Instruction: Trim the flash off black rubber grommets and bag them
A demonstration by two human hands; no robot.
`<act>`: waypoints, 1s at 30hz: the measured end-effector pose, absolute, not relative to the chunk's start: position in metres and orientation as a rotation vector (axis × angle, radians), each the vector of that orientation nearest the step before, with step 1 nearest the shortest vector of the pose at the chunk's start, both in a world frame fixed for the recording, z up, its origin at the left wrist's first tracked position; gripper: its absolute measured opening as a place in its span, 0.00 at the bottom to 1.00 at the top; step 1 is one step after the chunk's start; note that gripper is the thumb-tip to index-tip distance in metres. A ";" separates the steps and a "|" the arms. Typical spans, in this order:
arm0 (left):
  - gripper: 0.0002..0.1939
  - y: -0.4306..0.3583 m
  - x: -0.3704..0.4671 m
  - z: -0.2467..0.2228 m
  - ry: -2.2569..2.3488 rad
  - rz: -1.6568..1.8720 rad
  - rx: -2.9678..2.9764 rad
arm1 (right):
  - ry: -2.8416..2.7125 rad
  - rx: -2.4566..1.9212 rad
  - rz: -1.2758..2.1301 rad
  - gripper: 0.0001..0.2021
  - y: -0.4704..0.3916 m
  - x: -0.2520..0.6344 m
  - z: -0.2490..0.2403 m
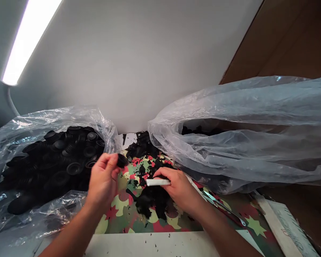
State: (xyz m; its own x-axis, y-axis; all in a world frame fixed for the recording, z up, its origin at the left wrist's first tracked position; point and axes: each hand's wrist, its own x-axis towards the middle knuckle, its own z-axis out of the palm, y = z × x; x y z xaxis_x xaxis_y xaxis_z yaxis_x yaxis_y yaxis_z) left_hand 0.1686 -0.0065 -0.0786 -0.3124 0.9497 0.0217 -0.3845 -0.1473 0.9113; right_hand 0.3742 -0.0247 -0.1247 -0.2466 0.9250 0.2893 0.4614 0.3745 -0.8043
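Pinched between the thumb and fingers of my left hand (104, 175) is a small black rubber part (122, 161), slightly blurred. My right hand (178, 184) is closed around a white handle-like tool (158, 182); its kind and any working end do not show clearly. The two hands are apart. Under and between them, black rubber scraps (155, 201) lie heaped on a camouflage-patterned cloth (120, 221). Left of my left hand, a clear plastic bag (56, 116) gapes around many black ribbed rubber parts (69, 150).
A second clear plastic bag (230, 153) with dark pieces inside spreads across the right side. Scissors (224, 207) lie beside my right forearm. A cardboard panel (289, 43) rises at the right, and a bright tube lamp (29, 39) hangs at upper left.
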 end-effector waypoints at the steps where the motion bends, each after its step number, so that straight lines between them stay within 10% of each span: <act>1: 0.26 -0.010 0.171 -0.078 1.054 1.554 0.813 | -1.863 -1.196 0.699 0.07 -0.023 0.375 -0.127; 11: 0.27 -0.024 0.179 -0.096 1.127 1.188 0.867 | -1.749 -0.970 0.521 0.06 -0.031 0.358 -0.127; 30: 0.12 -0.027 0.181 -0.107 0.860 1.382 1.213 | -1.217 -0.902 1.364 0.18 -0.047 0.340 -0.118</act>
